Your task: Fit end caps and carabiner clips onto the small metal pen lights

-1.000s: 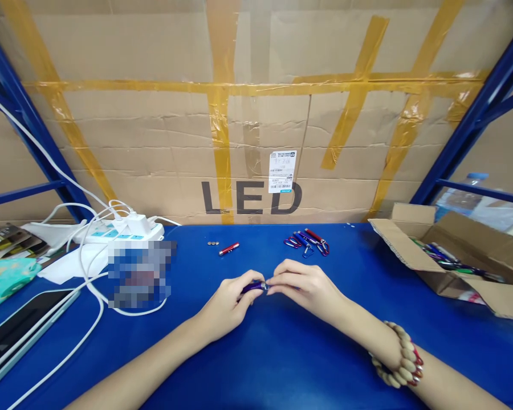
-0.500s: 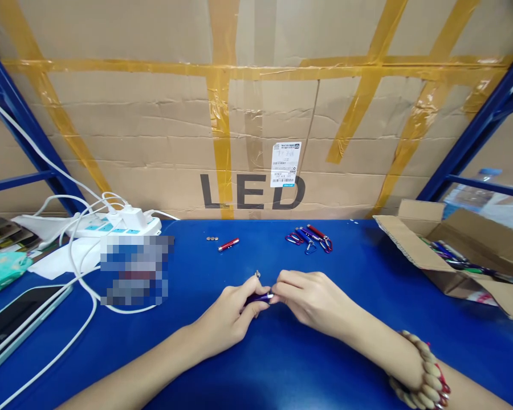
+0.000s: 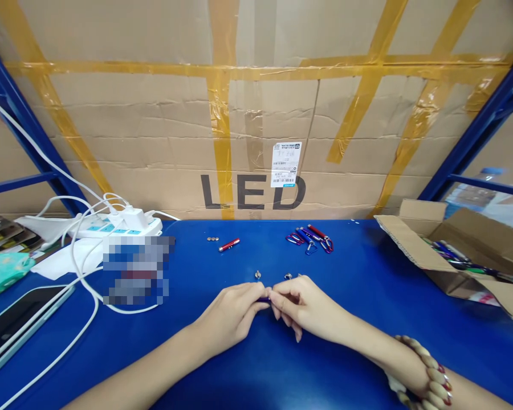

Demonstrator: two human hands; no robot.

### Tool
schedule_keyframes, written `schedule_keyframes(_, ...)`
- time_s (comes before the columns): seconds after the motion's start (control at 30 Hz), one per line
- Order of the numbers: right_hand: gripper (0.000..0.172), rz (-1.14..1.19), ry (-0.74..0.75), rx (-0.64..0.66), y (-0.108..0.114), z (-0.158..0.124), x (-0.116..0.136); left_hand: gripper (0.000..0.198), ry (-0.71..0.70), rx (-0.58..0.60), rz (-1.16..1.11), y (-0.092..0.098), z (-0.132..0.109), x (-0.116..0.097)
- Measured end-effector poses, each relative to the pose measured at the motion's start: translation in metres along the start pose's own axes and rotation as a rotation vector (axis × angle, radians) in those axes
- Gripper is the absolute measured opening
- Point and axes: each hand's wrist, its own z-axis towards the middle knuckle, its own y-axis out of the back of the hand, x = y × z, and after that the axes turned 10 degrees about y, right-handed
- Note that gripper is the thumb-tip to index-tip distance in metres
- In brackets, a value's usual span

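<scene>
Over the middle of the blue table, my left hand [image 3: 233, 310] is closed around a small purple mini flashlight [image 3: 264, 299]; only a short stretch of its barrel shows. Thumb and forefinger of my right hand [image 3: 314, 307] pinch right at the flashlight's right end, the other fingers curling below. Whether a small part sits in that pinch is hidden. Just beyond the hands lie two small metal pieces, one on the left [image 3: 257, 275] and another metal piece [image 3: 288, 277] behind my right knuckles. Farther back are a red mini flashlight [image 3: 229, 245] and a short row of button cells [image 3: 212, 239].
Several mini flashlights with carabiners [image 3: 310, 239] lie at the back. An open cardboard box [image 3: 410, 245] of pens or flashlights stands right. At left are a power strip [image 3: 147, 229], white cables and a phone [image 3: 21, 319]. A large carton [image 3: 154, 142] closes off the back.
My right hand has turned and lowered its fingers at the flashlight's end, uncovering a metal piece behind it. My left hand has rolled slightly over the flashlight, so less of the barrel shows.
</scene>
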Motion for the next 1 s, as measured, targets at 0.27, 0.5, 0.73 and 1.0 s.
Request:
schedule_keyframes(0.27, 0.047, 0.042, -0.005, 0.042, 0.007, 0.005, -0.005, 0.017, 0.109, 0.004, -0.100, 0.005, 0.002, -0.005)
schedule_keyframes(0.5, 0.029, -0.646, 0.666, -0.343, 0.018, 0.005, -0.015, 0.014, 0.212, -0.039, -0.186, 0.003, 0.006, -0.006)
schedule_keyframes(0.73, 0.024, -0.877, 0.912, -0.290, 0.022, -0.001, -0.008, 0.013, 0.205, 0.042, -0.216, 0.004, 0.006, -0.004)
schedule_keyframes(1.0, 0.042, -0.965, 0.776, -0.054, 0.018, -0.004, -0.006, 0.013, 0.128, 0.119, -0.166, 0.011, -0.002, -0.011)
